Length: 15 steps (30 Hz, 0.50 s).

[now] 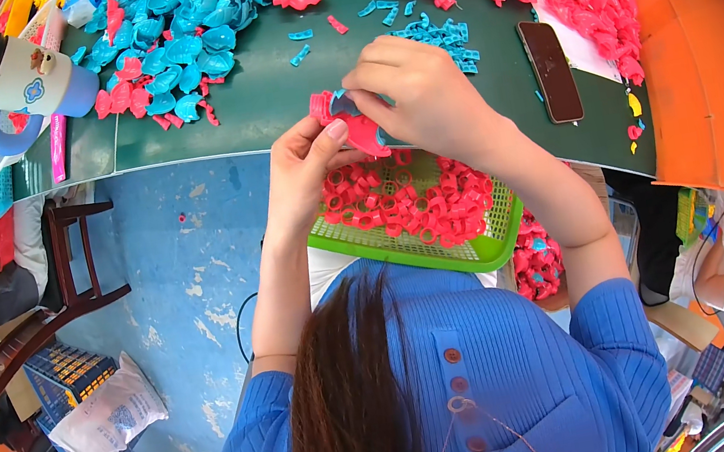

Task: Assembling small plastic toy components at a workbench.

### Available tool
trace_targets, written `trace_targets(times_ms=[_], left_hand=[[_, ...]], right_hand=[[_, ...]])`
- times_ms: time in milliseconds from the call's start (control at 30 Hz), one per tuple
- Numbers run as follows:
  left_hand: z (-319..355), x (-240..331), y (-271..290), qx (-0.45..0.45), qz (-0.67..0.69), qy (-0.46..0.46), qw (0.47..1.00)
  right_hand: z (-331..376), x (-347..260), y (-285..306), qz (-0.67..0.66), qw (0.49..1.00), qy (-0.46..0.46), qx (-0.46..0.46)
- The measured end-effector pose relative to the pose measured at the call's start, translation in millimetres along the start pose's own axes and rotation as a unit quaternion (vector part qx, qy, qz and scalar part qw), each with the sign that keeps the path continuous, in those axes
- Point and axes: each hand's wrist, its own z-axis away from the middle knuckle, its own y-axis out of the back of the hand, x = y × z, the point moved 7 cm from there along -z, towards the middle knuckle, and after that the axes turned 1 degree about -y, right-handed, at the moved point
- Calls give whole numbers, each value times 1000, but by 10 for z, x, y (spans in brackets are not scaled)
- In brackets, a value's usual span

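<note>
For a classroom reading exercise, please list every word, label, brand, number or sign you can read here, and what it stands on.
No text can be read with certainty.
White sack, lower left: printed patch, too blurred to read.
Pink stick, upper left: pale marks, too small to read.
Mug: flower and animal decorations, no readable words.
Held pink piece: no lettering visible.
</note>
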Motion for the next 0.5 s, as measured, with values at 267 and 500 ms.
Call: trace_targets(times_ms=[267,500], left_hand=[[-4,-1,11,-9,5,1,1000],[-6,-21,3,3,13,5,1000]], right_hand=[[-6,-65,-14,35,999,39,-14],[-33,-42,58,19,1000,23,6]])
